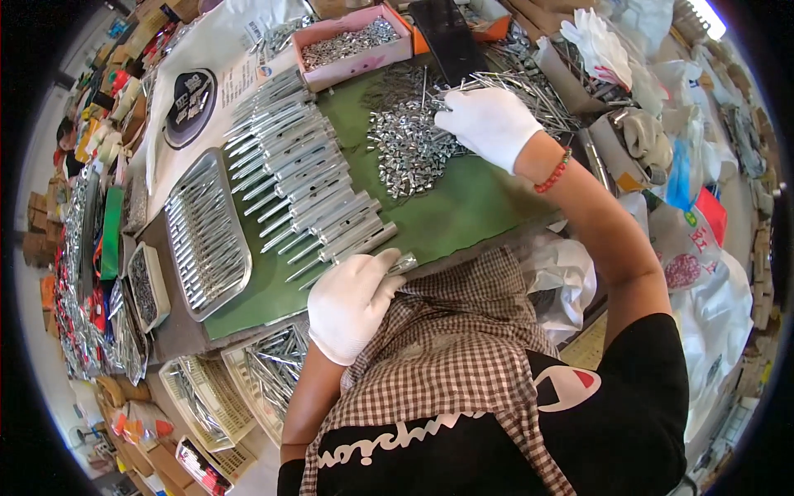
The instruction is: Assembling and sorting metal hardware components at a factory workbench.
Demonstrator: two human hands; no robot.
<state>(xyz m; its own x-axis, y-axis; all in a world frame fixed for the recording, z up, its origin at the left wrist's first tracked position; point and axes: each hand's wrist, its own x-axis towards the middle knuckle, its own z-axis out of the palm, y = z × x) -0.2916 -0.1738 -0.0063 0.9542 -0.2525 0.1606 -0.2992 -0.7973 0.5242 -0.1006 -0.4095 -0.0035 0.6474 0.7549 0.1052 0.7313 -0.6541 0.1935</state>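
Observation:
My left hand (pixel 354 307), in a white glove, is closed round a silver metal tube (pixel 403 264) near the table's front edge. Most of that tube is hidden by the fingers. Beside it lies a long row of similar tubes with thin pointed rods (pixel 310 186). My right hand (pixel 490 126), gloved too, reaches to the far side, its fingers curled together over the edge of a heap of small silver metal fittings (pixel 413 149). What its fingertips hold, if anything, is hidden. Loose thin metal rods (pixel 529 93) lie just beyond that hand.
A metal tray of rods (pixel 248 263) is at the left on the green tabletop (pixel 471 217). At the back stand a pink box of small parts (pixel 354 69) and a black phone-like slab (pixel 447 41). Plastic baskets (pixel 240 364) sit below the left edge; plastic bags (pixel 699 322) hang right.

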